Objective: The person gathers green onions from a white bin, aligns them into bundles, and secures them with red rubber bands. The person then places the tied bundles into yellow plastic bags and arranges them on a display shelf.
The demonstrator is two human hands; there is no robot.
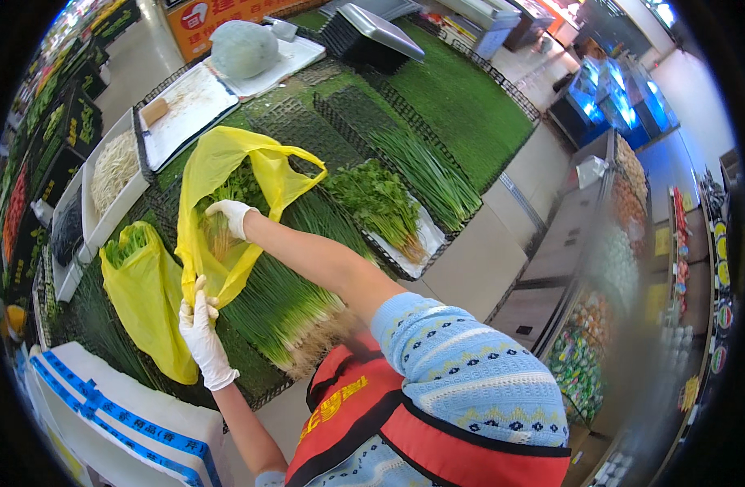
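Note:
My left hand (205,342), in a white glove, pinches the rim of a yellow plastic bag (211,149). The bag's mouth gapes towards me. Reaching into it, my right hand (231,218), gloved too, grips a bunch of coriander (217,237) by its stems; the leaves stand above the hand and the pale roots hang below it. Some of its fingers are hidden by the bunch. To the left of the open bag leans a second yellow bag (150,298), filled with green vegetables. Long green onions (287,310) with white roots lie beneath and to the right of the open bag.
More coriander (381,210) lies in a tray to the right, beside green onions (433,176). A white bin (113,173) holds bean sprouts. A winter melon (244,50) rests on a white board at the back. A taped foam box (122,408) stands front left.

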